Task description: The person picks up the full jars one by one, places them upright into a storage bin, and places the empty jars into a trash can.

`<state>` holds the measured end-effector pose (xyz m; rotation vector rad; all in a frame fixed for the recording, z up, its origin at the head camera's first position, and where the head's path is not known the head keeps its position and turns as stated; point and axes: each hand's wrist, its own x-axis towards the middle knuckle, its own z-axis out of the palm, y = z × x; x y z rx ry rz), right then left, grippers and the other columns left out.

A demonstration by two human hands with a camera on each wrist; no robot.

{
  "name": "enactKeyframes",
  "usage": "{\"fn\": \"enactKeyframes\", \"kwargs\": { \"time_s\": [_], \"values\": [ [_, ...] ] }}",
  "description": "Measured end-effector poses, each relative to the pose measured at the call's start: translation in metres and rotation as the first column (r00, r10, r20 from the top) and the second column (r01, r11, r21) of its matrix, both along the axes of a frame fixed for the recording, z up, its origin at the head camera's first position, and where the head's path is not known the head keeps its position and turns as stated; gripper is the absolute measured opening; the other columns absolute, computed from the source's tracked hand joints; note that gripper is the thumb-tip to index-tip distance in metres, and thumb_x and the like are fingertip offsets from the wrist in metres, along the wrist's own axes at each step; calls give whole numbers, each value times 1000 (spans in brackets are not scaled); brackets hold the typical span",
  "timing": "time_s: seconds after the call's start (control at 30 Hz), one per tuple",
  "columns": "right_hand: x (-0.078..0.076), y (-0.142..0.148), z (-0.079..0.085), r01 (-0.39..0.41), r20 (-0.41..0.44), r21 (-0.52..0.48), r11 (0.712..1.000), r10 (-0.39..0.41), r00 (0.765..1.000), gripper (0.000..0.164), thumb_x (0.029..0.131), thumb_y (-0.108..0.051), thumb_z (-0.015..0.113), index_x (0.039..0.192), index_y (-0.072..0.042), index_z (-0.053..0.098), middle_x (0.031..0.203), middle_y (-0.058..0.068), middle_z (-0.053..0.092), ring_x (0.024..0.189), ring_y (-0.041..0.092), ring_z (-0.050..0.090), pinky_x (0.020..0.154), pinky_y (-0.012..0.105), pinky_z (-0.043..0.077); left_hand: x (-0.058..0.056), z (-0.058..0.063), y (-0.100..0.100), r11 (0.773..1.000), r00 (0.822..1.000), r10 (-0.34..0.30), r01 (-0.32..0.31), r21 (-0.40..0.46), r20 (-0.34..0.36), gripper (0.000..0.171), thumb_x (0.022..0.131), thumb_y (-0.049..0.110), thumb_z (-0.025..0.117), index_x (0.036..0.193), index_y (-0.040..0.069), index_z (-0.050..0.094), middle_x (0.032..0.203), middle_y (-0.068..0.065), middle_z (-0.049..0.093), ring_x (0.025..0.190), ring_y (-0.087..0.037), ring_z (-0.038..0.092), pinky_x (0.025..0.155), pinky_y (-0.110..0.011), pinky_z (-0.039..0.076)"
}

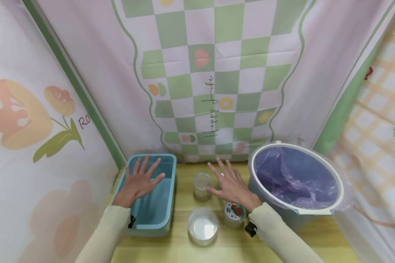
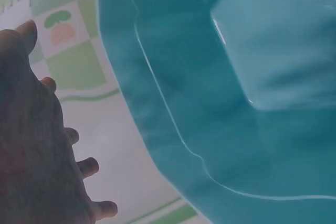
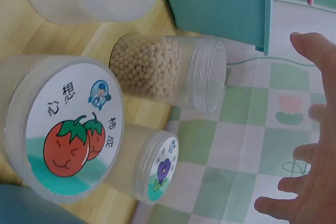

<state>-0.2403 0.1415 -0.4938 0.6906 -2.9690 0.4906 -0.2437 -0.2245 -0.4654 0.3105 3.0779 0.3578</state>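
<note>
Above the blue plastic basin my left hand hovers with fingers spread, holding nothing. My right hand is likewise spread over a group of clear jars and touches none that I can make out. Beneath it are a jar with a tomato label on its lid, a jar with a purple eggplant label, mostly hidden in the head view, and a clear jar part-filled with small beige balls. A round clear container stands nearer the front.
A bin with a white rim and a purple bag liner stands at the right. Everything rests on a wooden table. Printed cloth hangs behind and along both sides.
</note>
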Motion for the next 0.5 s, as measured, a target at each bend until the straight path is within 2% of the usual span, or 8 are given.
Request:
{"fn": "enactKeyframes", "kwargs": {
  "time_s": [0.23, 0.4, 0.5],
  "values": [
    [-4, -9, -3, 1, 27, -16, 1000, 0, 1000, 90, 90, -66, 59, 161, -39, 9, 169, 6, -5, 152, 44, -2, 113, 72, 17, 13, -20, -31, 997, 998, 66, -65, 29, -2, 77, 96, 74, 34, 161, 35, 18, 168, -15, 1, 151, -49, 1, 109, -79, -1],
    [-7, -15, -8, 4, 44, -23, 1000, -3, 999, 91, 89, -65, 61, 160, -40, 9, 169, 4, -8, 152, 44, -3, 111, 74, 20, 21, -34, -46, 996, 996, 90, -89, 27, -20, 78, 96, 74, 34, 160, 31, 22, 168, -18, 4, 150, -50, 2, 111, -76, 2],
    [-9, -17, -10, 0, 43, -26, 1000, 1, 999, 92, 89, -66, 61, 160, -40, 10, 168, 3, -9, 152, 44, -3, 109, 75, 22, 27, -39, -54, 993, 994, 110, -109, 35, -15, 78, 96, 73, 34, 160, 31, 22, 168, -19, 4, 150, -52, 4, 109, -79, 3]
  ]
}}
